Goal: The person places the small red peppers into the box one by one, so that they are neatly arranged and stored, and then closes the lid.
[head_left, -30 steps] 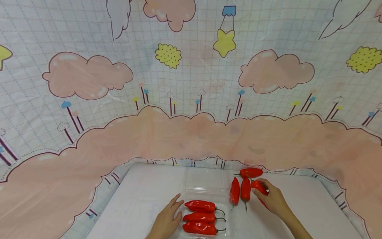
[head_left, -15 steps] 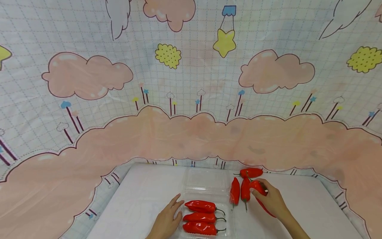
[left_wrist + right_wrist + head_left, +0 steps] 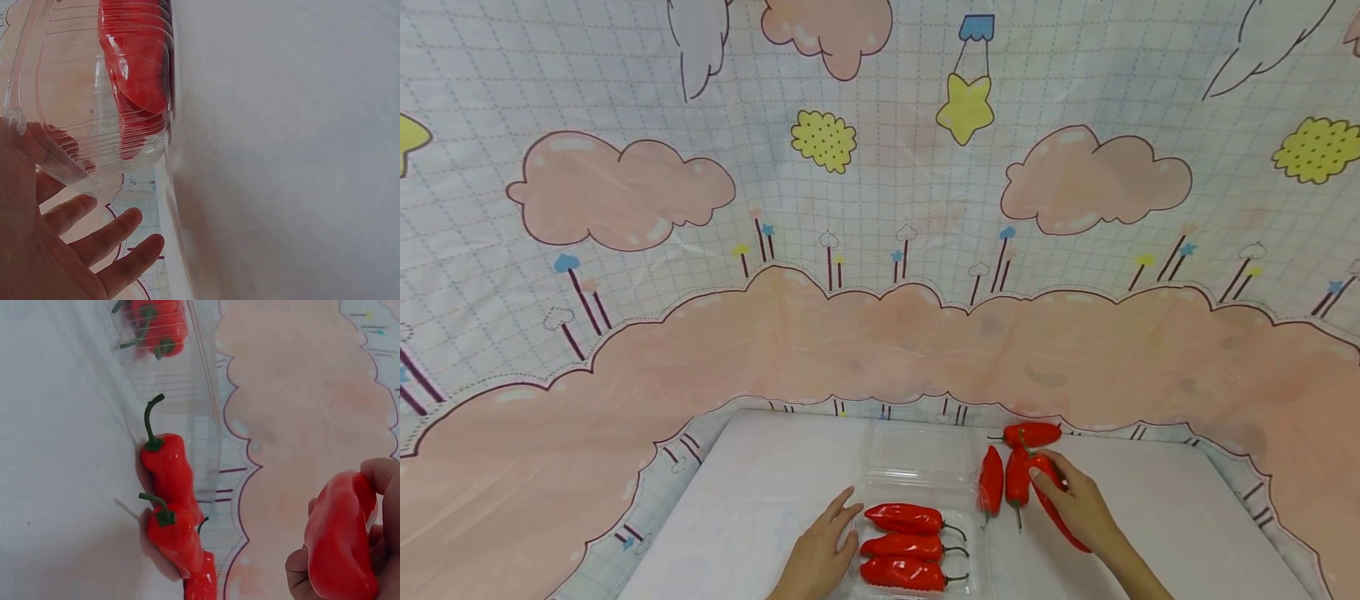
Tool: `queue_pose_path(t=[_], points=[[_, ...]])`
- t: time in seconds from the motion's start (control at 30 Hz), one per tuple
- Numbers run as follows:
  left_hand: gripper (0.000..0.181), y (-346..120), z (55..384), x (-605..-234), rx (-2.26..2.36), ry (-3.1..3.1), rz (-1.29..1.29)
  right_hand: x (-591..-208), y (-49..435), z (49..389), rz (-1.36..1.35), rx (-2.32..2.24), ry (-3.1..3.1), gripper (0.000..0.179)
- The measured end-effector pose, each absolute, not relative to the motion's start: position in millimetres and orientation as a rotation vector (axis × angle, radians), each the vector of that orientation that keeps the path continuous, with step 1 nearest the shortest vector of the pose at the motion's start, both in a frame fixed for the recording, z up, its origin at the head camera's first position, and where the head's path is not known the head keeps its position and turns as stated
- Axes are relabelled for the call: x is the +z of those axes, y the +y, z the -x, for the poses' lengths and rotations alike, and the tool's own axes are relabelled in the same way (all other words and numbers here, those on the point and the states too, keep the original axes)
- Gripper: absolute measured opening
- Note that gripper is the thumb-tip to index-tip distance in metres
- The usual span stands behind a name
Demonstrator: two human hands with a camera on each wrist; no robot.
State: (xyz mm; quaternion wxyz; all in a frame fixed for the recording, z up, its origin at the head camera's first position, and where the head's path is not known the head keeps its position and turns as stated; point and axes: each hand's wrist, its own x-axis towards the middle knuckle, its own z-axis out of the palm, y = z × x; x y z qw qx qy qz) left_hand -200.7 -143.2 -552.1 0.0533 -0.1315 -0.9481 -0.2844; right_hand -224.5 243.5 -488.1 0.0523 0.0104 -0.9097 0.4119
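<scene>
My right hand (image 3: 1079,503) holds a long red pepper (image 3: 1054,517) between thumb and fingers, its green stem pointing away. In the right wrist view, this red pepper (image 3: 340,544) is raised off the table. My left hand (image 3: 822,548) rests at the left side of a clear plastic clamshell box (image 3: 973,533). The left wrist view has the thumb side at the box's rim and the other fingers (image 3: 109,240) spread straight below it. Three red peppers (image 3: 901,547) lie side by side in the box, stems to the right.
Right of the box, two red peppers lie lengthwise, one (image 3: 991,481) nearer it and one (image 3: 1017,477) further right. Another pepper (image 3: 1033,433) lies crosswise behind them. The box's open lid (image 3: 921,452) lies flat toward the back. Cloud-patterned cloth (image 3: 880,350) rises behind the white table (image 3: 760,467).
My right hand has turned the held pepper and shifted it slightly, so more of its length shows below the hand. The left hand and the peppers in the box stay put.
</scene>
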Motion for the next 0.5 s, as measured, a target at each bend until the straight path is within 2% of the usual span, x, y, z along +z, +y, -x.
queue_pose_path(t=[0.37, 0.5], points=[[0.039, -144, 200, -553, -0.863, -2.864, 0.408, -485, 234, 222, -0.022, 1.296, -2.735, 0.044], [0.039, -145, 200, -553, -0.866, -2.866, 0.408, -482, 230, 223, 0.013, 1.307, -2.751, 0.047]])
